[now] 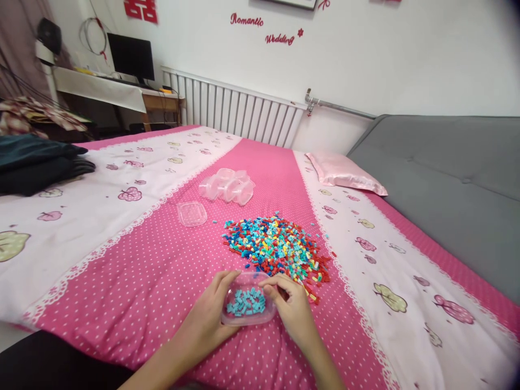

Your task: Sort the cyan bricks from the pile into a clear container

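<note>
My left hand grips the left side of a small clear plastic container, thumb along the near edge and fingers at the far side. Light blue toy bricks lie loose in the container. At its right rim, my right hand has thumb and forefinger pinched together over the inside; what the fingertips hold, if anything, is too small to make out. Just beyond both hands spreads a heap of small multicoloured toy bricks, with red, blue, yellow, teal and white pieces.
Several clear containers are grouped farther back on the pink bedspread, with a flat clear lid in front. A pink pillow lies by the grey headboard. Dark folded clothes lie at left.
</note>
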The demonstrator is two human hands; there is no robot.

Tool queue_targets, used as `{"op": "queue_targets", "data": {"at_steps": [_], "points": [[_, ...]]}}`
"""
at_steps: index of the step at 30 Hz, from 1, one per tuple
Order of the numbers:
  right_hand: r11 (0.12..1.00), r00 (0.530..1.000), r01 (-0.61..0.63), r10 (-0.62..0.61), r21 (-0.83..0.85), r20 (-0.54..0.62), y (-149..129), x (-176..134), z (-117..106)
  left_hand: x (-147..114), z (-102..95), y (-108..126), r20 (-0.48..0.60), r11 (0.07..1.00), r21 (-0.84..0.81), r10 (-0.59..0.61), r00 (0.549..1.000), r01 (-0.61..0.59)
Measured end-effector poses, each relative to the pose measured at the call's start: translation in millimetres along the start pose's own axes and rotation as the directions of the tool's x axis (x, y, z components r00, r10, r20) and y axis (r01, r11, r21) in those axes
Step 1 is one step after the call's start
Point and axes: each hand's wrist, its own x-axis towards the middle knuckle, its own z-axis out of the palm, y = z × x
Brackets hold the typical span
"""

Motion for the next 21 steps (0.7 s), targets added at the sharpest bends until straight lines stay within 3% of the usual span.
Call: {"op": "queue_targets", "data": {"at_steps": [11,16,21], "points": [[1.0,1.0,-0.016,0.016,-0.024,0.014,-10.0,-1.9,-2.3,1.0,-0.7,2.5,0.004,1.0,-0.02,-0.008,1.0,0.008],[0.993,0.998,0.014,-0.007,0.12,-0.057,-10.8,-4.3,-6.6,0.5,-2.5,4.9,0.016,1.0,0.0,-0.016,1.0,0.016],[0.993,0.987,-0.039,0.056,0.113,-0.148,-0.6,-1.3,-7.2,0.0,-0.6,1.1,0.02,1.0,0.01,-0.019,1.0,0.019]]}}
